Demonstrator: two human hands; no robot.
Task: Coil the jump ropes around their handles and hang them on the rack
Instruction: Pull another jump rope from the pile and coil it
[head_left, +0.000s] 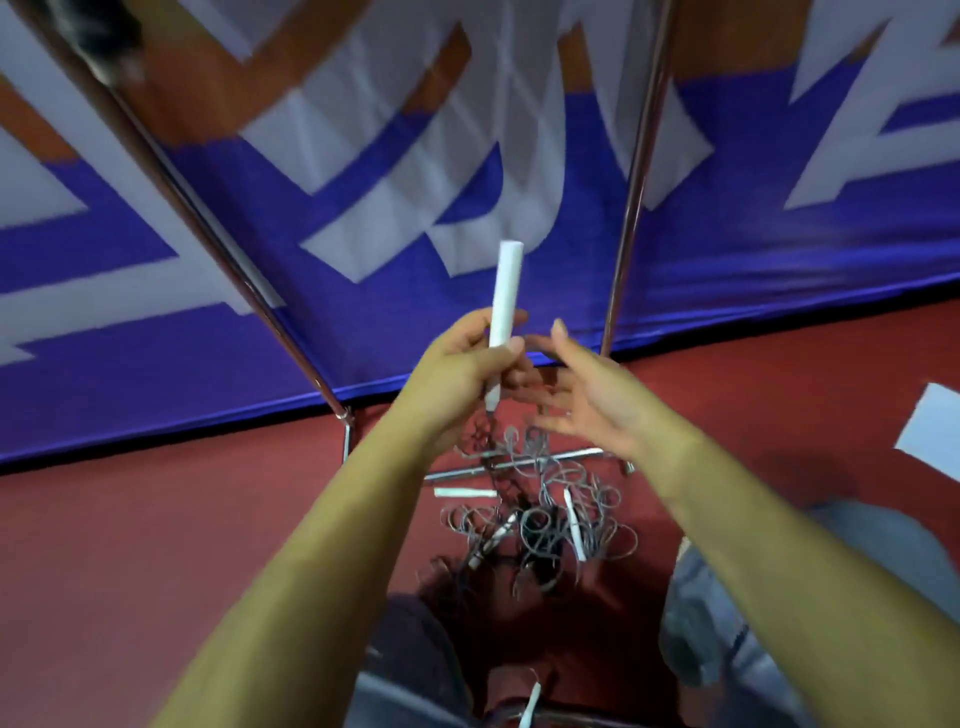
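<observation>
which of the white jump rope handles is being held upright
The white handle gripped in the left hand, pointing up in front of the blue banner. The other handles lie flat in the tangled rope pile on the red floor.

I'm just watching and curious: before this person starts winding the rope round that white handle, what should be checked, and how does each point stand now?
1. Left hand grips the white handle: ok.
2. Handle upright: ok.
3. Right hand free to take the rope: ok, open.
4. Rope free of the tangled pile on the floor: not ok.
5. Rack poles within reach: cannot tell.
</observation>
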